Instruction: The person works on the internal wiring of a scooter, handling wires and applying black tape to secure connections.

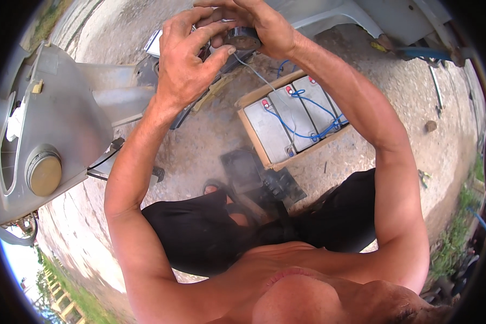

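Note:
Both hands are raised close together at the upper middle of the view. My right hand (272, 29) is curled around a roll of black tape (243, 39). Bent fingers of my left hand (186, 56) meet the roll's left side, the thumb just below it; what they pinch is hidden. A thin pale wire (249, 66) runs from near the left thumb down to an open cardboard box (255, 141). Grey batteries (271, 132) stand in it side by side, with red and blue terminals and blue wires (318, 102) across their tops.
A grey plastic vehicle body panel (65, 108) with a round lamp stands at the left. Another grey panel (399, 21) hangs over the upper right. Dark flat parts (264, 178) lie on the ground between my legs. Pliers (424, 178) lie at the right.

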Tool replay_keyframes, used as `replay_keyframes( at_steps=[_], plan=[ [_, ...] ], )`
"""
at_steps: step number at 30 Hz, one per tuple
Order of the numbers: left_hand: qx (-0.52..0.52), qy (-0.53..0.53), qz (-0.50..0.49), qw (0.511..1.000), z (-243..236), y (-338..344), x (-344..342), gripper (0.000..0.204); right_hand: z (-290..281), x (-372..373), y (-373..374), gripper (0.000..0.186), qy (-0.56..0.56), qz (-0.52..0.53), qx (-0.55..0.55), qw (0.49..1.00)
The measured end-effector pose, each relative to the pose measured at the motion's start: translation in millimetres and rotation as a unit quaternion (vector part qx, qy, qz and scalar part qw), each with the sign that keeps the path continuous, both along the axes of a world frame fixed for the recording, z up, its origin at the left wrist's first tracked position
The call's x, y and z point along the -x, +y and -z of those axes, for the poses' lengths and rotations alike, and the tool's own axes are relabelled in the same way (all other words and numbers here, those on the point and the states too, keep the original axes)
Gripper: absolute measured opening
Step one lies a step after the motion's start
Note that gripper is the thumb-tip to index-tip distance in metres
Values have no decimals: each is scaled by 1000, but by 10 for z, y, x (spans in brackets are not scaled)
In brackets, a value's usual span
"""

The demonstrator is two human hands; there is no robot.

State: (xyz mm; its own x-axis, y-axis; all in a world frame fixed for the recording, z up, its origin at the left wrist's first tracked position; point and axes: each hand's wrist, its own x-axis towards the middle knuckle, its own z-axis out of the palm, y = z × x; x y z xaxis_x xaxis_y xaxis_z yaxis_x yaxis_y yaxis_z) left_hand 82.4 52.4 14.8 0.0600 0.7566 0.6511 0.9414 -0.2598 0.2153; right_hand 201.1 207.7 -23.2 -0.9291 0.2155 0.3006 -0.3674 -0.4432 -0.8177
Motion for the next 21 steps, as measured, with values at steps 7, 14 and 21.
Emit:
replay_keyframes(
  at_steps=[7,14,21],
  plan=[
    [18,-127,29,991,23,-1,106,25,8,-108,46,50,2,2,20,1000],
    [14,-104,-13,994,-52,-76,161,26,-93,-267,167,39,-57,57,-141,987],
    [25,-102,22,994,-60,-37,118,26,-43,-277,207,45,-151,21,-133,979]
  ],
)
